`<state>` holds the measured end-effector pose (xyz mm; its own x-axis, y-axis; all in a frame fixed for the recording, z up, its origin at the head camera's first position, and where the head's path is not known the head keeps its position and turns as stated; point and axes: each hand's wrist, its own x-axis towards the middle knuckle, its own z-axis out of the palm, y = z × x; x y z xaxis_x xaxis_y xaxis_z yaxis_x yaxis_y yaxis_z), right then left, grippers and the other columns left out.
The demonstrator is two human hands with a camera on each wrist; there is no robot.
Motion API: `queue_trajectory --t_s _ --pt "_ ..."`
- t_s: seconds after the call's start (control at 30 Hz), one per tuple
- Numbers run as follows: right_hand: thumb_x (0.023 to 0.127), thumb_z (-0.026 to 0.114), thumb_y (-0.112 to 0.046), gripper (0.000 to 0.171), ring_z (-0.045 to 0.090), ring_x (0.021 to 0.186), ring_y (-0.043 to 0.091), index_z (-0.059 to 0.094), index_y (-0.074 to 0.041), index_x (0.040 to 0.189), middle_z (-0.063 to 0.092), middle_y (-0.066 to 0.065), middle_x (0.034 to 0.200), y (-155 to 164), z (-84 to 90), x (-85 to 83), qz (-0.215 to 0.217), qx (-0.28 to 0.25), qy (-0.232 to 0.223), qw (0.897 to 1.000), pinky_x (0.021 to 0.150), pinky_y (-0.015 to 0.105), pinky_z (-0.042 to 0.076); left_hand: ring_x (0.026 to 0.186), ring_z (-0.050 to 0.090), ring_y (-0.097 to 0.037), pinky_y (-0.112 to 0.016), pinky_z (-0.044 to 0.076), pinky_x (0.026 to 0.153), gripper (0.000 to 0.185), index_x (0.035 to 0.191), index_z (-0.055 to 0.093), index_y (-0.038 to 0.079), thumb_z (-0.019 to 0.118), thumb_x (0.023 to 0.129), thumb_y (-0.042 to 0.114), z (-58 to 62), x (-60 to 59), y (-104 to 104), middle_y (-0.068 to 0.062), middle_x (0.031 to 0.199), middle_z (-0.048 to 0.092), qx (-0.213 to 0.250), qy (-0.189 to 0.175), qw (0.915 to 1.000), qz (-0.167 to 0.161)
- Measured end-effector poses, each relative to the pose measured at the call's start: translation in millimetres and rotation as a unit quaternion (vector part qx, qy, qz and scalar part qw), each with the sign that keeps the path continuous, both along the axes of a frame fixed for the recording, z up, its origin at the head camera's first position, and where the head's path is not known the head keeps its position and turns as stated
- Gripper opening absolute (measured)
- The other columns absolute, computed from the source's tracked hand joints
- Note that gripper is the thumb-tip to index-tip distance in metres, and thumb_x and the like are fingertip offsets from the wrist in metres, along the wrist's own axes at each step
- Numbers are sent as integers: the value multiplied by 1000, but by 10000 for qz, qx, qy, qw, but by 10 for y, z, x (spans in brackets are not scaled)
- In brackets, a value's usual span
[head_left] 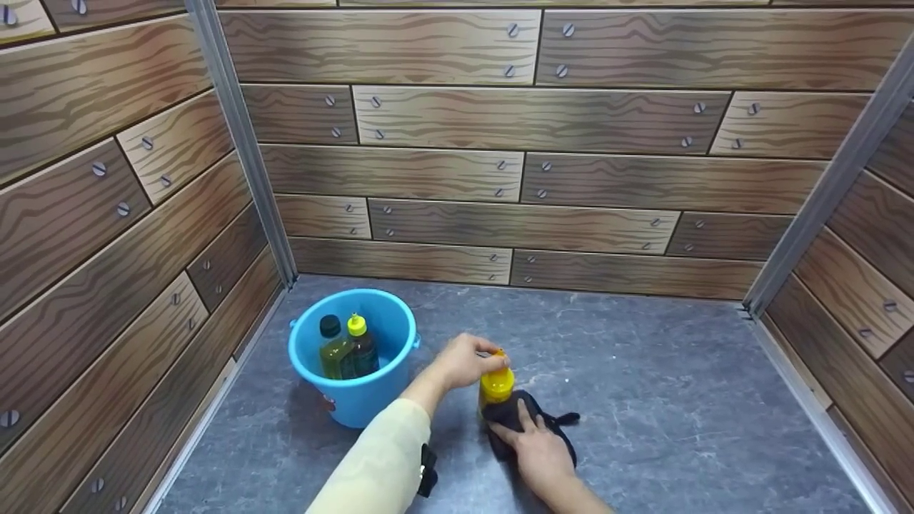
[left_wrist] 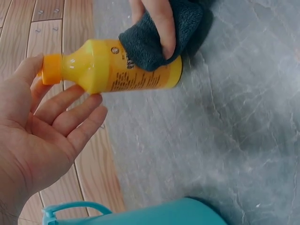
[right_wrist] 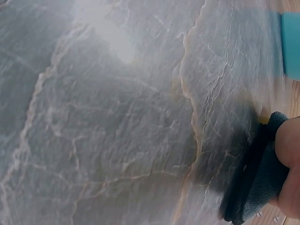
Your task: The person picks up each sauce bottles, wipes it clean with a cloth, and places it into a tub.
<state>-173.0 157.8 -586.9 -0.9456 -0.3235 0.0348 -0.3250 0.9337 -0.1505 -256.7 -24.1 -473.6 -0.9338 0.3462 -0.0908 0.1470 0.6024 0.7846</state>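
A yellow squeeze bottle (head_left: 498, 385) with an orange-yellow cap stands upright on the grey floor. My left hand (head_left: 463, 364) pinches it by the cap between thumb and forefinger; the left wrist view shows the other fingers (left_wrist: 77, 110) spread loosely beside the bottle's shoulder. Around a dark, fuzzy cloth (left_wrist: 145, 44) is my right hand (head_left: 539, 453), holding it against the bottle's printed side, low on the body. A dark loop of the cloth sticks out to the right. In the right wrist view, the cloth (right_wrist: 267, 183) sits under the fingers and mostly hides the bottle.
To the left stands a blue bucket (head_left: 353, 392) with two bottles inside: one with a black cap (head_left: 330, 327), one with a yellow cap (head_left: 357, 326). Wood-patterned walls (head_left: 443, 114) enclose the grey marbled floor (head_left: 664, 400) on the left, back and right.
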Motion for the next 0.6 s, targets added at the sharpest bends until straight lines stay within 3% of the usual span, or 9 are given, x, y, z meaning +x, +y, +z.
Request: queue_trajectory --t_s 0.2,0.37,0.6 --pt "98 68 -3 58 61 124 55 70 -46 138 49 24 157 30 61 10 -242 85 -261 9993 82 62 59 116 70 -27 -44 59 96 31 127 78 11 72 104 31 2 61 48 -8 128 74 292 73 9993 216" --pt "97 66 -1 57 62 122 56 73 -43 136 51 24 156 88 70 43 -317 -12 -184 9993 80 62 59 116 71 -26 -41 60 93 28 127 76 11 76 102 24 15 129 95 -7 125 74 729 185 9958 523" --pt "96 68 2 61 62 122 55 71 -42 139 48 24 159 186 98 84 -407 -110 -262 9988 78 61 59 100 73 -19 -36 62 82 14 106 79 15 83 95 24 18 177 183 -3 111 75 918 432 9894 1040"
